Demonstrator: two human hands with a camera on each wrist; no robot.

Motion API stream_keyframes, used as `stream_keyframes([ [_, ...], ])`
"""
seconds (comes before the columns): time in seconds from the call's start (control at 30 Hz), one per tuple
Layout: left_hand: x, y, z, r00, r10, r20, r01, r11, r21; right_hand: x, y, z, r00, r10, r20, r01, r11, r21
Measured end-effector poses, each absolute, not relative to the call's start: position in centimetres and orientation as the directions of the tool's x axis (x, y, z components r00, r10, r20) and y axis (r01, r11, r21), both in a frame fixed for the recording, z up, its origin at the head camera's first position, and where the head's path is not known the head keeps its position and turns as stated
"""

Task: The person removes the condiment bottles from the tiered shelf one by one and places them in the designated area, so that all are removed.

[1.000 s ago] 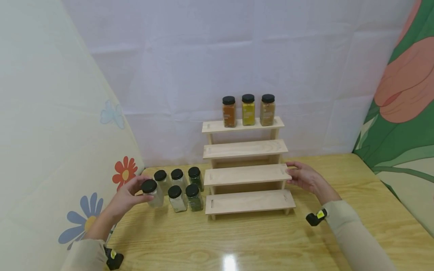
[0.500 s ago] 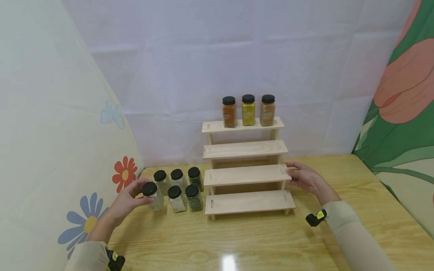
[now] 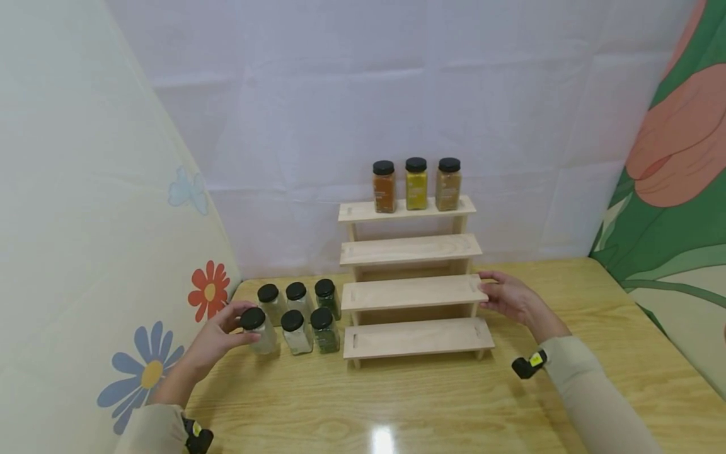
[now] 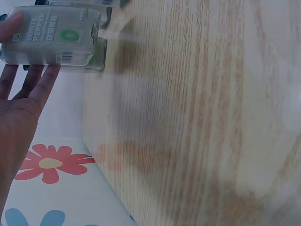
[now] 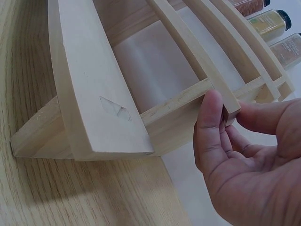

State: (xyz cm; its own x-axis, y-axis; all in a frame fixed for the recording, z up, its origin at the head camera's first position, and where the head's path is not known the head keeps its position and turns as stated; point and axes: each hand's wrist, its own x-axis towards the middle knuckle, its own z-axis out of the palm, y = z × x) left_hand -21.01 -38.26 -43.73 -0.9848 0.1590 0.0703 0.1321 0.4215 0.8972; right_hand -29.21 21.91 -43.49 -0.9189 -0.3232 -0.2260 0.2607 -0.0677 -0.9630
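Note:
In the head view my left hand (image 3: 218, 337) grips a black-lidded glass jar of white pepper (image 3: 263, 337) between thumb and fingers. Its "white pepper" label (image 4: 42, 29) faces the left wrist camera. Just right of it, several more spice jars (image 3: 297, 334) stand in two short rows, some pale and some green inside. My right hand (image 3: 507, 299) pinches the right end of the second step from the bottom on a four-step wooden rack (image 3: 420, 337); thumb and fingers (image 5: 210, 125) meet around that step's corner in the right wrist view.
Three jars, orange (image 3: 384, 192), yellow (image 3: 416, 189) and tan (image 3: 447, 189), stand on the rack's top step. A white cloth backdrop (image 3: 317, 126) hangs behind the wooden table (image 3: 295, 403). Flower-printed panels (image 3: 68, 221) stand at both sides.
My left hand has shifted slightly right and toward me with the white pepper jar. The right hand stays at the rack, and the other jars have not moved.

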Motion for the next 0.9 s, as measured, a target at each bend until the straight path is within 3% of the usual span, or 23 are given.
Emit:
stream_keyframes([
  [0.9, -21.4, -38.3, -45.4, -0.989, 0.14, 0.049, 0.104, 0.414, 0.904, -29.3, 21.9, -43.5, -0.915, -0.325, -0.238, 0.274, -0.07, -0.959],
])
